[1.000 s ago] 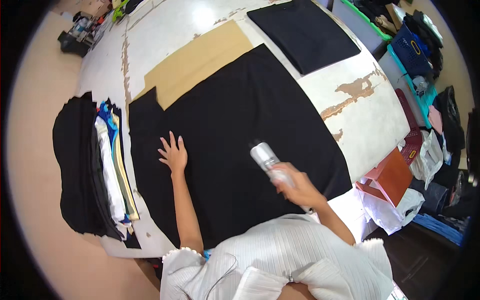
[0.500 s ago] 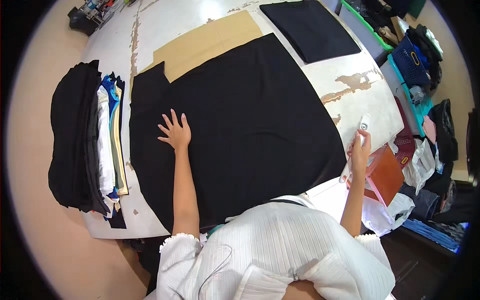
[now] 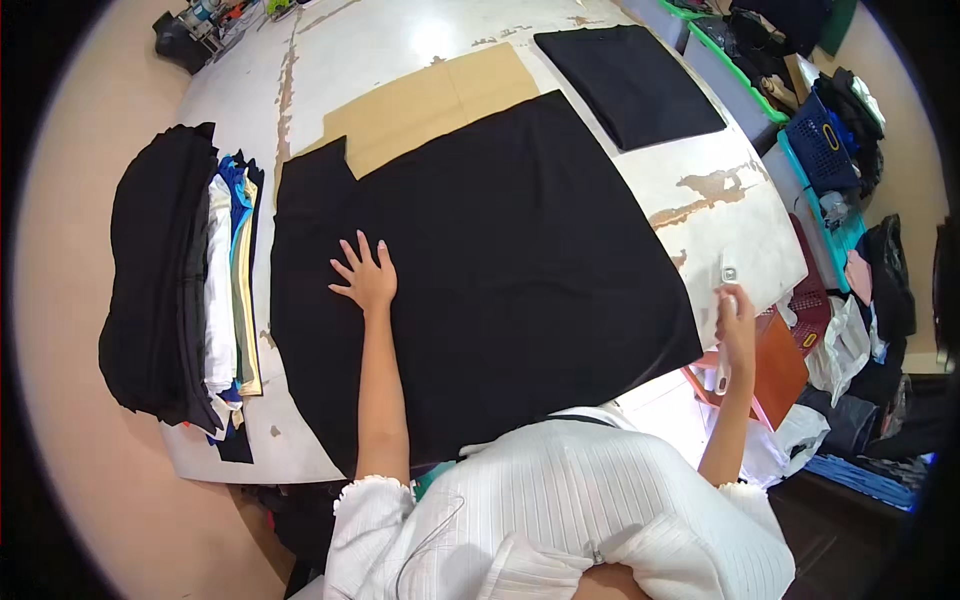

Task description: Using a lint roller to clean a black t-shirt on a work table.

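Observation:
My left hand (image 3: 371, 282) lies flat on a large black cloth (image 3: 500, 270), fingers spread, toward the cloth's left side. Beneath the cloth's far edge shows a tan paper sheet (image 3: 440, 100), partly covered by it. At the table's right side my right hand (image 3: 736, 318) is closed around the handle of a slim white hand tool (image 3: 728, 268). A small grey-silver detail marks the tool's head, which points away from me; its exact kind I cannot make out. The tool is held beside the cloth's right edge, apart from it.
A folded black garment (image 3: 635, 85) lies at the table's far right. Stacked folded clothes (image 3: 160, 280) line the left edge. The white table (image 3: 715, 225) has peeling patches. Past its right edge are a dark blue basket (image 3: 818, 140), bins, bags and a brown-orange panel (image 3: 782, 368).
The view has shifted slightly, so the table sits a little lower. My right hand has come nearer to me with the white tool, now more upright. The left hand stays flat on the cloth.

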A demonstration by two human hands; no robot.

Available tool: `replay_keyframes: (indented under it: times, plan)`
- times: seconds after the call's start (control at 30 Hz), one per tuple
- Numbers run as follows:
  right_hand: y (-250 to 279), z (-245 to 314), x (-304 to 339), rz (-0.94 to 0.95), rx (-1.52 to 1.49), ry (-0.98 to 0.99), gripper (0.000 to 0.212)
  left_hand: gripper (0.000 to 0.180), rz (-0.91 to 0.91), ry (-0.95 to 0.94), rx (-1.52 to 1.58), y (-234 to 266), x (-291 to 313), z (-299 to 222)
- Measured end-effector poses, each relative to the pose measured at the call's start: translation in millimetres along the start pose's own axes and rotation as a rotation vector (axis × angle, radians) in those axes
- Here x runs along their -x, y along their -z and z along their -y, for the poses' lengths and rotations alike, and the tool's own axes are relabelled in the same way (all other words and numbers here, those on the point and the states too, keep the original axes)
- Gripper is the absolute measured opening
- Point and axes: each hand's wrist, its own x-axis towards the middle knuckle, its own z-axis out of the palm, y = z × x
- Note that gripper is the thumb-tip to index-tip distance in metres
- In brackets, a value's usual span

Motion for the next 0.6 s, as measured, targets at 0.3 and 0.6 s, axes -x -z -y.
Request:
replay_keyframes:
  times: [0.3,0.6]
  plan:
    - [-198,86,74,1.452,-0.074,0.134,0.02,0.056,0.02,0.028,0.003,0,0,0]
    - [-167,76,-41,0.677,-0.219,-0.122,0.017,0.054,0.001,0.035,-0.002,2,1,12]
